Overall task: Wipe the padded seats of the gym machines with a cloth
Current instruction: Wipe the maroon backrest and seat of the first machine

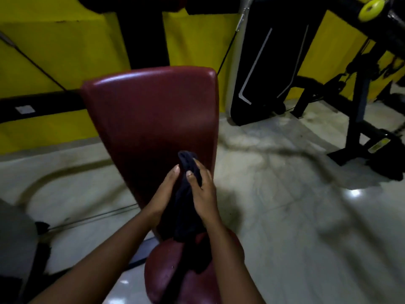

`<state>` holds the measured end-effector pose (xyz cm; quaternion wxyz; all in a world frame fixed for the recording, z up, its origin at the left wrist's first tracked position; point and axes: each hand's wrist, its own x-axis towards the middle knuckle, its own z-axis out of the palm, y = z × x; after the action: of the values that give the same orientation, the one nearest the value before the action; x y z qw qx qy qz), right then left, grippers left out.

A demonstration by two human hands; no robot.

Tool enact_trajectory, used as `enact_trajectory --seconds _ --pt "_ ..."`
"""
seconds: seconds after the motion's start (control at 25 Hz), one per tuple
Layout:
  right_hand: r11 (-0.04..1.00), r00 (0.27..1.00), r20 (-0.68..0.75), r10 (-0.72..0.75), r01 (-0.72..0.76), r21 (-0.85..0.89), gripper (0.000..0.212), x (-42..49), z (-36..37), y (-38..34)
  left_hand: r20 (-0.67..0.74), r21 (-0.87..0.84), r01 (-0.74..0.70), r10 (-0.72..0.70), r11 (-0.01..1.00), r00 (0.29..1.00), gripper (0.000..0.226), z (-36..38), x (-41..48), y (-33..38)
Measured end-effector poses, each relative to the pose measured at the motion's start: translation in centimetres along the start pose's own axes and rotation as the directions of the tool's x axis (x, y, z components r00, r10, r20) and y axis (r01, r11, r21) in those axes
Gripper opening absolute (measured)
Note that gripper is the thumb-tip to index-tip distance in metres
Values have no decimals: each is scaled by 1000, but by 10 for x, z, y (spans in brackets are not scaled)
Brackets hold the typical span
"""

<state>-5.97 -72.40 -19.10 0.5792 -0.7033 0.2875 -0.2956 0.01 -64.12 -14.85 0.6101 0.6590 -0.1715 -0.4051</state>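
While two hands (166,190) (205,191) hold one cloth (186,218), two maroon pads (153,115) (166,273) show.

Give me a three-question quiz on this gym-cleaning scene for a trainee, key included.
1. True or false: the dark cloth lies untouched, with nobody holding it.
2. The padded backrest is: A yellow, B maroon, C white.
3. Short answer: which pad lies nearer the person, the backrest or the seat pad?

Key
1. False: the left hand and the right hand hold it bunched between them, in front of the backrest.
2. B.
3. The seat pad.
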Motion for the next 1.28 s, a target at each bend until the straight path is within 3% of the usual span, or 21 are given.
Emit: enact_trajectory --seconds 0.12,0.24,0.36,0.44,0.52,0.6,0.72,0.8,0.84,0.96,1.04,1.12,1.2,1.28 --pt "997 978 203 41 -54 60 38 -30 34 -40 31 -380 136 -134 915 990 37 -17 -32 6" --pt "961 899 408 160 -237 145 40 -52 64 -72 -34 -487 96 -129 868 991 33 -49 -63 -2" --pt "992 855 513 76 -119 52 40 -55 76 -100 -134 -635 -19 -86 772 987 46 -90 -83 4" --pt "983 862 505 -45 128 -132 40 -37 82 -116 -266 -635 -120 -70 763 961 58 -123 -86 7" --pt "882 843 513 -161 356 -309 41 -5 84 -127 -392 -628 -206 -76 751 917 69 -152 -79 12" --pt "719 807 544 -228 517 -465 42 34 88 -140 -493 -587 -277 -65 760 867 66 -173 -66 24" --pt "276 699 583 -414 706 -652 47 96 95 -150 -612 -473 -352 -13 808 791 61 -186 -28 47" --pt "-25 576 679 -455 754 -657 54 137 98 -144 -665 -397 -337 -15 854 746 59 -183 3 63" --pt "-116 520 726 -451 772 -625 56 156 99 -140 -675 -374 -313 -24 873 738 67 -179 18 71" --pt "-249 368 762 -533 792 -557 59 189 98 -117 -692 -262 -319 53 911 720 93 -166 68 87" --pt "-290 286 740 -609 789 -543 61 193 98 -108 -699 -56 -364 224 930 680 74 -160 88 102" --pt "-306 249 736 -630 791 -529 63 193 96 -104 -750 158 -330 330 931 573 63 -155 100 116" --pt "-317 226 725 -651 786 -530 64 196 97 -105 -809 200 -283 321 938 492 69 -154 108 118" --pt "-326 212 715 -667 780 -535 63 198 98 -103 -838 103 -245 217 964 501 85 -155 113 96"
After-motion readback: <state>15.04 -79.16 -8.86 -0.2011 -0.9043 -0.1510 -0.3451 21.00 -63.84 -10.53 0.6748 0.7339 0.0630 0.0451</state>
